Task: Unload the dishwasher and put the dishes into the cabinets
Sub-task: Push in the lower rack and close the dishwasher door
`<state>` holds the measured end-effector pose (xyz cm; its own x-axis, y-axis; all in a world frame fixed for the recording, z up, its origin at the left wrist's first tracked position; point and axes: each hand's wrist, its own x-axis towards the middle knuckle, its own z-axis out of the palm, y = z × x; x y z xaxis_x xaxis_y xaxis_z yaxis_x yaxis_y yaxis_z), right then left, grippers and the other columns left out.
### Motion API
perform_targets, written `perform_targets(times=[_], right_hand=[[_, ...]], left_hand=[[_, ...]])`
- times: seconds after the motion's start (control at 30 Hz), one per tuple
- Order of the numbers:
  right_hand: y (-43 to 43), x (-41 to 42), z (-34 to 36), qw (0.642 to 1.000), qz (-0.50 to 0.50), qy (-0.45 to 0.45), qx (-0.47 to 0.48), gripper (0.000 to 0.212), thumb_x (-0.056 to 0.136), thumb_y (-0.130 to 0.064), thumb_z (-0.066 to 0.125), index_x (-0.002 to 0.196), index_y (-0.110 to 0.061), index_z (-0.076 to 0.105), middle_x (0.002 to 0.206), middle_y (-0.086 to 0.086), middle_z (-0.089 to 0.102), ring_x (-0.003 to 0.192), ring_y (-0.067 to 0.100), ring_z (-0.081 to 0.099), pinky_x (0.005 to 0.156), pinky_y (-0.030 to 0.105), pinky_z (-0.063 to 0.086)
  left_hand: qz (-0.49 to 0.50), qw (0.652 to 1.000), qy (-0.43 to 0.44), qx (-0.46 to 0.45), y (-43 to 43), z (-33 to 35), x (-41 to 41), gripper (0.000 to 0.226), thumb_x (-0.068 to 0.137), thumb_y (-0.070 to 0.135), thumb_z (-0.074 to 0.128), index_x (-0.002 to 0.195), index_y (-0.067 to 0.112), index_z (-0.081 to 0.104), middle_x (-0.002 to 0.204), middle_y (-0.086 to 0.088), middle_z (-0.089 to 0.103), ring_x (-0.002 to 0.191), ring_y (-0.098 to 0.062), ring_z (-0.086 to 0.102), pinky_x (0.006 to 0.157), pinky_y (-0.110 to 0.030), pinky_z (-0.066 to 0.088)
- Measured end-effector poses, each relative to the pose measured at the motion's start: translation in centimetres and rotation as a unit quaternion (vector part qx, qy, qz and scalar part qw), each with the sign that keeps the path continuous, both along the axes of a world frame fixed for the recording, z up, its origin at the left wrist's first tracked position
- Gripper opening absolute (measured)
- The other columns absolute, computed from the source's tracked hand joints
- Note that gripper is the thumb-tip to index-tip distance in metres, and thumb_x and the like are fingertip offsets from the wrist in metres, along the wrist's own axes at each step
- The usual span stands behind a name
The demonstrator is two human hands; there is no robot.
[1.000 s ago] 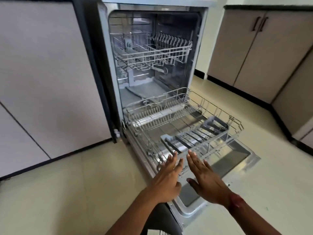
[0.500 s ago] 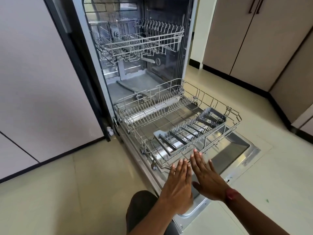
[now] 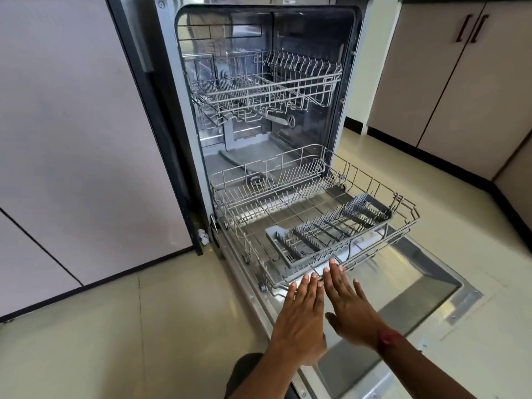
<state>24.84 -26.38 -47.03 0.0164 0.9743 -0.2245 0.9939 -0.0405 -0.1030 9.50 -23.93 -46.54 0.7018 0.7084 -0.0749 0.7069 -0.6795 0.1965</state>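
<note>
The dishwasher [image 3: 342, 82] stands open with its door [image 3: 403, 306] folded flat to the floor. Its lower wire rack [image 3: 374, 194] is pulled out over the door and holds only a grey cutlery basket [image 3: 325, 240]; I see no dishes in it. The upper rack [image 3: 267, 90] sits inside and also looks bare. My left hand [image 3: 302, 318] and my right hand [image 3: 351, 306] lie side by side with straight fingers, their fingertips at the front rim of the lower rack.
Pale cabinet panels [image 3: 72, 139] flank the dishwasher on the left. More cabinets with dark handles [image 3: 472, 27] line the right wall. Tiled floor [image 3: 144, 341] spreads around the open door. My knee [image 3: 247, 370] shows at the bottom.
The view has tilted up and drawn back a little. Both hands stay flat near the rack's front rim, now touching it; the rack looks slightly further in.
</note>
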Motion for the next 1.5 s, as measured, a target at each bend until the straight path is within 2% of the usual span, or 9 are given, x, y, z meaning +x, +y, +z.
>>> perform_targets(times=[0.33,0.57,0.77,0.9,0.97,1.17,1.5], right_hand=[[6.8,-0.7,0.0,1.0,0.022,0.014,0.009,0.089,0.094,-0.023,0.045,0.147,-0.015,-0.026,0.151,0.007,-0.039,0.141,0.026,-0.031,0.119,0.051,-0.004],[12.8,-1.9,-0.2,0.999,0.027,0.026,0.017,0.089,0.093,-0.018,0.046,0.15,-0.015,-0.022,0.151,0.006,-0.038,0.141,0.026,-0.031,0.118,0.052,-0.003],[18.5,-2.7,0.3,0.999,0.044,0.005,0.018,0.087,0.088,-0.017,0.045,0.152,-0.012,-0.015,0.155,0.01,-0.03,0.145,0.028,-0.024,0.119,0.056,0.002],[22.8,-3.4,0.5,0.999,0.044,0.017,0.012,0.092,0.086,-0.012,0.048,0.151,-0.015,-0.018,0.15,0.006,-0.036,0.143,0.024,-0.026,0.119,0.053,-0.002],[24.7,-3.8,0.6,0.999,0.045,0.021,0.011,0.09,0.088,-0.015,0.048,0.151,-0.015,-0.017,0.15,0.005,-0.036,0.144,0.024,-0.024,0.119,0.054,0.0],[29.6,-4.4,0.0,0.998,0.067,0.006,0.011,0.089,0.097,-0.039,0.047,0.15,-0.012,-0.019,0.152,0.008,-0.034,0.144,0.025,-0.023,0.118,0.056,-0.001],[35.5,-5.8,-0.3,0.997,0.075,0.0,0.011,0.085,0.099,-0.039,0.043,0.151,-0.01,-0.018,0.155,0.01,-0.03,0.145,0.026,-0.021,0.119,0.055,0.003]], left_hand=[[0.02,0.999,0.037,0.024,6.5,-0.3,-0.9,0.094,0.092,0.025,0.054,0.151,0.012,-0.018,0.158,-0.009,-0.026,0.144,-0.025,-0.026,0.116,-0.041,-0.017],[0.042,0.996,0.058,0.047,11.8,0.1,-1.8,0.092,0.092,0.022,0.052,0.15,0.01,-0.019,0.157,-0.008,-0.027,0.138,-0.021,-0.033,0.11,-0.036,-0.024],[0.048,0.994,0.093,0.043,17.6,0.7,-2.4,0.096,0.089,0.018,0.056,0.151,0.011,-0.017,0.159,-0.007,-0.023,0.146,-0.024,-0.022,0.119,-0.04,-0.011],[0.057,0.991,0.113,0.039,21.7,0.5,-3.0,0.103,0.087,0.025,0.061,0.151,0.011,-0.018,0.159,-0.008,-0.023,0.147,-0.026,-0.019,0.121,-0.044,-0.003],[0.059,0.99,0.12,0.038,23.6,0.4,-3.2,0.103,0.088,0.03,0.061,0.151,0.01,-0.018,0.159,-0.01,-0.022,0.147,-0.028,-0.018,0.121,-0.045,-0.001],[0.079,0.99,0.117,0.016,28.1,0.4,-3.8,0.1,0.087,0.026,0.058,0.151,0.012,-0.018,0.158,-0.007,-0.025,0.145,-0.028,-0.022,0.121,-0.045,-0.004],[0.102,0.989,0.107,0.006,33.8,0.3,-5.0,0.1,0.087,0.025,0.06,0.152,0.012,-0.015,0.159,-0.006,-0.023,0.146,-0.03,-0.02,0.121,-0.046,-0.004]])
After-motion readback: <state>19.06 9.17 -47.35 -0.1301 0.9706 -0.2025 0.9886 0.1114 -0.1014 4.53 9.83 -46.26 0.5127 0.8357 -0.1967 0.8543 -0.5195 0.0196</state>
